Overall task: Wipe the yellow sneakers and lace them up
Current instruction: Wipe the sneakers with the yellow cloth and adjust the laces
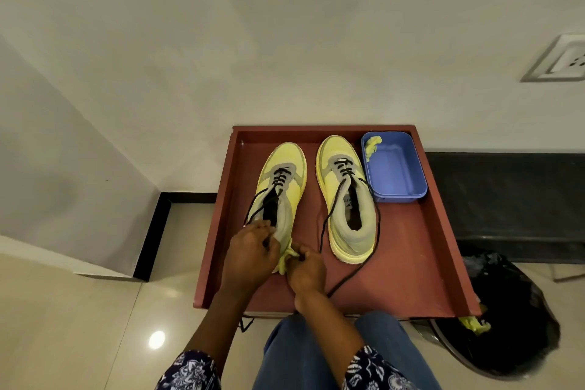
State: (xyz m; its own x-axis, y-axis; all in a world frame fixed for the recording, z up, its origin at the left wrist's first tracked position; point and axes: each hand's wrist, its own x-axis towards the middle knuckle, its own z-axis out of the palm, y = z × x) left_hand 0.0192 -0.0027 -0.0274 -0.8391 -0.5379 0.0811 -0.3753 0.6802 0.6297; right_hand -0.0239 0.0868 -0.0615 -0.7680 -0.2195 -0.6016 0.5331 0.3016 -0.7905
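Observation:
Two yellow sneakers with grey collars and black laces stand toes-away on a reddish-brown tray [421, 250]. At the heel of the left sneaker [281, 180], my left hand [250, 255] curls round the collar and a lace end. My right hand [305, 269] sits just beside it, pinching a black lace at the heel tab. The right sneaker [346, 196] stands untouched, its loose laces [354, 269] trailing over the tray toward me.
A blue plastic tub [395, 168] with a yellow cloth [372, 146] draped on its rim sits at the tray's back right. A black bin bag [506, 320] holding yellow scraps lies on the floor to the right. The wall is close behind.

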